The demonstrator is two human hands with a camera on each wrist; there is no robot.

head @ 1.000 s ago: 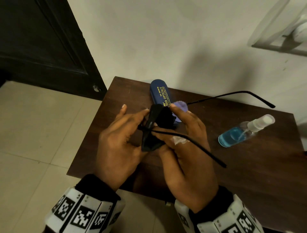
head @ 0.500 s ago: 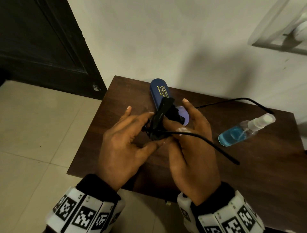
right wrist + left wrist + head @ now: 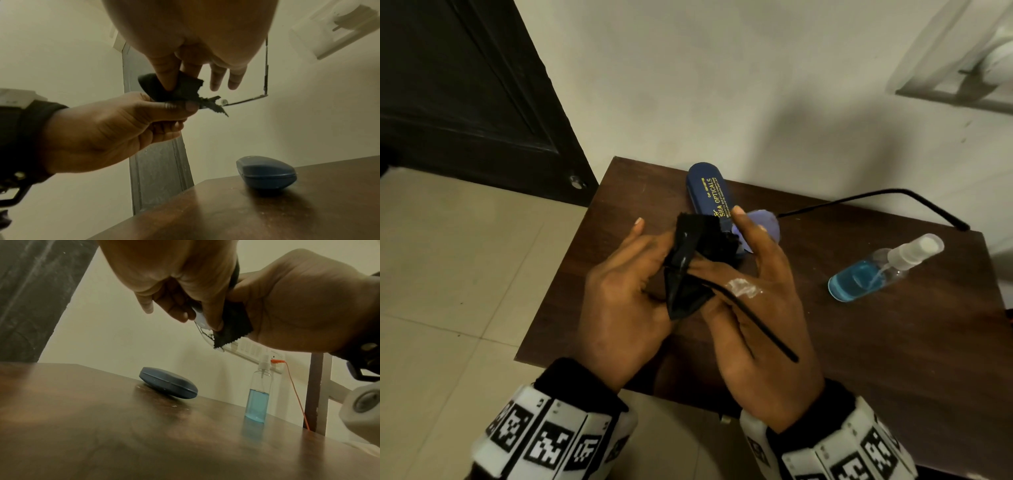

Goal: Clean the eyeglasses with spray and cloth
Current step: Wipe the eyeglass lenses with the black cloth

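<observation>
Nearest, the left hand [image 3: 619, 294] and right hand [image 3: 753, 308] meet above the surface [image 3: 893, 359]. The left thumb and fingers [image 3: 176, 107] pinch the eyeglasses [image 3: 244, 99] through the black microfibre cloth [image 3: 688, 270]; the right thumb and forefinger pinch the same cloth from the other side, the remaining right fingers spread loosely. One temple arm crosses the back of the right hand, the other points far right.

The lens under the cloth is hidden, so it is probably the one being rubbed. The thin frame could twist if the two pinches press unevenly, and the open temple arm could catch a wrist.

Farther, the spray bottle [image 3: 883, 267] of blue liquid stands to the right, the closed blue eyeglass case [image 3: 707, 192] near the pale wall [image 3: 722, 85]. A dark door [image 3: 465, 96] stands far left over a tiled floor [image 3: 448, 274].
</observation>
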